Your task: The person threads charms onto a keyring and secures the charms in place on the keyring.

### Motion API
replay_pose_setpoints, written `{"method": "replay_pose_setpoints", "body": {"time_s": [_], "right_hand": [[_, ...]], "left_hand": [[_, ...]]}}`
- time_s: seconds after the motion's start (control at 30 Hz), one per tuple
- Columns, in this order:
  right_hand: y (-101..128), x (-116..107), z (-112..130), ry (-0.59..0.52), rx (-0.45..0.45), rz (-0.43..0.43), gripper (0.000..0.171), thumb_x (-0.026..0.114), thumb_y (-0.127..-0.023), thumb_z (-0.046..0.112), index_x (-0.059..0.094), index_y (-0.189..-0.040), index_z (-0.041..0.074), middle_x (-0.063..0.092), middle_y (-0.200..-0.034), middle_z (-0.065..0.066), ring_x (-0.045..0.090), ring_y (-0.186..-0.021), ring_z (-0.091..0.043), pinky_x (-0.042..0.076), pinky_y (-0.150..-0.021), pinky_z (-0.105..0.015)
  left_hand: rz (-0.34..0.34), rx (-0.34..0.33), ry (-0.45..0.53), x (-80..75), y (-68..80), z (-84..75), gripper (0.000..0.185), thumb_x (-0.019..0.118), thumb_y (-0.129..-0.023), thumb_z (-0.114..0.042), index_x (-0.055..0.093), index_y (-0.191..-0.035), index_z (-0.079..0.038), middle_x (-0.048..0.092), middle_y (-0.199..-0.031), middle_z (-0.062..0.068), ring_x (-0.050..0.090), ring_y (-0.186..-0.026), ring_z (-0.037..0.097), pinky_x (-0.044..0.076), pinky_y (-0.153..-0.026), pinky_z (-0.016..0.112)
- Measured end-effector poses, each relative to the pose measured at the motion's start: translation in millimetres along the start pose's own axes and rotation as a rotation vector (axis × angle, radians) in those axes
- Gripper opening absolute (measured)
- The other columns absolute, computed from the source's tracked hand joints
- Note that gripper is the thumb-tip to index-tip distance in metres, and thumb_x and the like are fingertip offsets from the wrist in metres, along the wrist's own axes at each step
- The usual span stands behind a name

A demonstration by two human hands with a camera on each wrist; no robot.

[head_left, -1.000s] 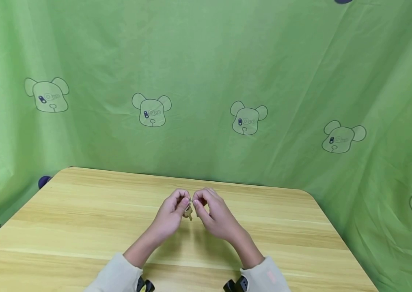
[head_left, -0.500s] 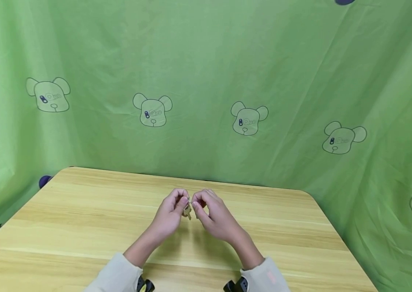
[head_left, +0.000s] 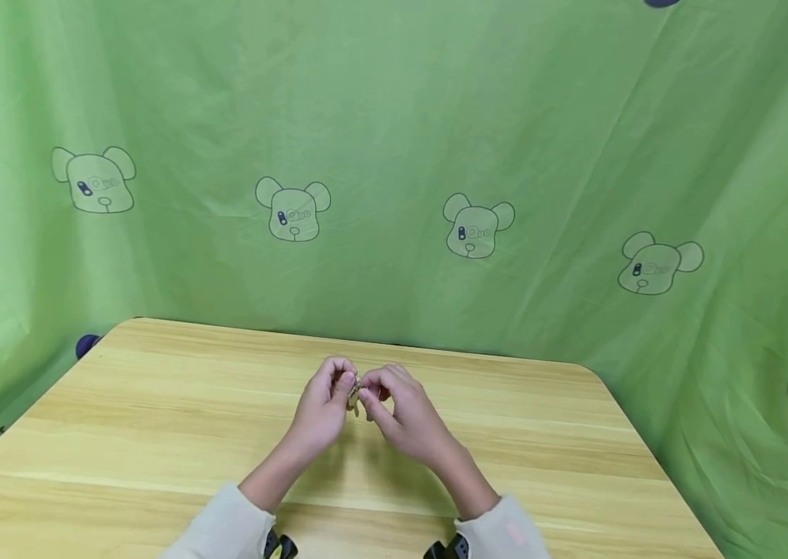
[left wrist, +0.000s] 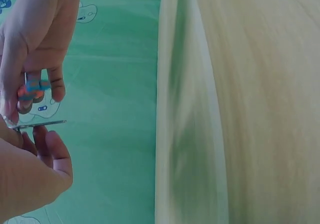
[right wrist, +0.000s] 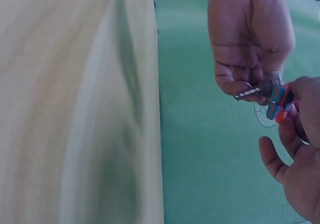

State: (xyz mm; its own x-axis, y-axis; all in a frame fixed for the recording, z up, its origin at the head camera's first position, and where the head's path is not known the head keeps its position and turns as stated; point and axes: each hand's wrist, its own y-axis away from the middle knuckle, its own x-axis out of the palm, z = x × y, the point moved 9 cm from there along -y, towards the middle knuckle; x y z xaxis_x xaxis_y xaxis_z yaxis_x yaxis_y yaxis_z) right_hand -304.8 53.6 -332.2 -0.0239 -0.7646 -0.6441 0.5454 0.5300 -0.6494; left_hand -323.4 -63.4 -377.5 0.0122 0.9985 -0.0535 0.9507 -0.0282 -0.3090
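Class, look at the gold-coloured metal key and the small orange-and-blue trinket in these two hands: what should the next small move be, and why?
Probably turn the trinket slightly with the right hand, while the left hand holds the key still: each hand pinches one piece, the two sit close together, and the fingers hide whether they are linked.

the key [head_left: 354, 402] looks metal, the table [head_left: 212, 411] smooth wood, the backdrop [head_left: 380, 124] faintly glossy cloth.
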Motion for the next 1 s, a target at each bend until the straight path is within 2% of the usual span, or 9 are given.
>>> {"method": "replay_pose_setpoints", "body": {"time_s": [0.13, 0.23, 0.37, 0.47, 0.57, 0.7, 1.0], "right_hand": [[0.8, -2.7, -1.1, 0.015, 0.004, -0.058, 0.004, 0.064, -0.101, 0.01, 0.066, -0.099, 0.007, 0.059, -0.085, 0.006, 0.054, -0.082, -0.01, 0.052, -0.069, -0.031], [0.7, -6.5, -1.9, 0.012, 0.015, -0.079, 0.005, 0.064, -0.101, 0.01, 0.067, -0.099, 0.008, 0.059, -0.083, 0.007, 0.054, -0.082, -0.009, 0.051, -0.069, -0.029], [-0.8, -11.5, -2.1, -0.006, 0.025, -0.075, 0.006, 0.063, -0.102, 0.011, 0.068, -0.099, 0.008, 0.06, -0.081, 0.009, 0.055, -0.082, -0.009, 0.052, -0.07, -0.031], [-1.5, -14.8, -2.4, -0.007, 0.024, -0.07, 0.005, 0.064, -0.101, 0.009, 0.069, -0.099, 0.008, 0.059, -0.08, 0.01, 0.055, -0.082, -0.009, 0.051, -0.07, -0.029], [-1.9, -17.0, -2.6, -0.002, 0.02, -0.069, 0.005, 0.065, -0.101, 0.008, 0.069, -0.099, 0.009, 0.059, -0.079, 0.01, 0.055, -0.082, -0.008, 0.05, -0.07, -0.027], [-2.0, -18.4, -2.0, -0.002, 0.006, -0.075, 0.004, 0.066, -0.1, 0.007, 0.07, -0.099, 0.009, 0.06, -0.079, 0.01, 0.056, -0.081, -0.009, 0.05, -0.071, -0.027], [-2.8, -17.9, 0.1, -0.02, -0.012, -0.081, 0.004, 0.066, -0.099, 0.006, 0.07, -0.098, 0.008, 0.061, -0.079, 0.009, 0.057, -0.081, -0.009, 0.051, -0.073, -0.029]], "left_hand": [[0.001, 0.031, -0.045, 1.4, 1.6, -3.7, 0.011, 0.047, -0.109, -0.009, 0.052, -0.115, -0.002, 0.055, -0.095, 0.008, 0.053, -0.083, 0.022, 0.05, -0.069, 0.026], [0.014, 0.088, -0.11, 1.7, 1.5, -8.4, 0.012, 0.05, -0.108, -0.008, 0.055, -0.118, -0.004, 0.059, -0.096, 0.006, 0.056, -0.084, 0.021, 0.05, -0.07, 0.025], [0.021, 0.254, -0.236, 0.0, 0.2, -21.4, 0.013, 0.056, -0.105, -0.006, 0.061, -0.117, -0.006, 0.065, -0.094, 0.004, 0.061, -0.083, 0.019, 0.053, -0.07, 0.027], [-0.004, 0.376, -0.303, -3.3, 1.0, -32.2, 0.008, 0.061, -0.102, -0.007, 0.065, -0.11, -0.006, 0.067, -0.089, 0.002, 0.062, -0.077, 0.015, 0.055, -0.067, 0.028], [-0.033, 0.437, -0.32, -6.5, 2.1, -38.9, 0.004, 0.065, -0.1, -0.008, 0.067, -0.103, -0.006, 0.068, -0.086, 0.001, 0.061, -0.073, 0.011, 0.055, -0.065, 0.027], [-0.044, 0.425, -0.287, -8.1, 1.6, -39.5, 0.003, 0.067, -0.099, -0.008, 0.068, -0.101, -0.006, 0.068, -0.085, 0.0, 0.062, -0.072, 0.012, 0.055, -0.065, 0.027], [-0.075, 0.258, -0.15, -12.0, 0.5, -28.5, 0.004, 0.066, -0.1, -0.012, 0.069, -0.102, -0.009, 0.067, -0.085, 0.002, 0.059, -0.076, 0.017, 0.05, -0.067, 0.024]]}}
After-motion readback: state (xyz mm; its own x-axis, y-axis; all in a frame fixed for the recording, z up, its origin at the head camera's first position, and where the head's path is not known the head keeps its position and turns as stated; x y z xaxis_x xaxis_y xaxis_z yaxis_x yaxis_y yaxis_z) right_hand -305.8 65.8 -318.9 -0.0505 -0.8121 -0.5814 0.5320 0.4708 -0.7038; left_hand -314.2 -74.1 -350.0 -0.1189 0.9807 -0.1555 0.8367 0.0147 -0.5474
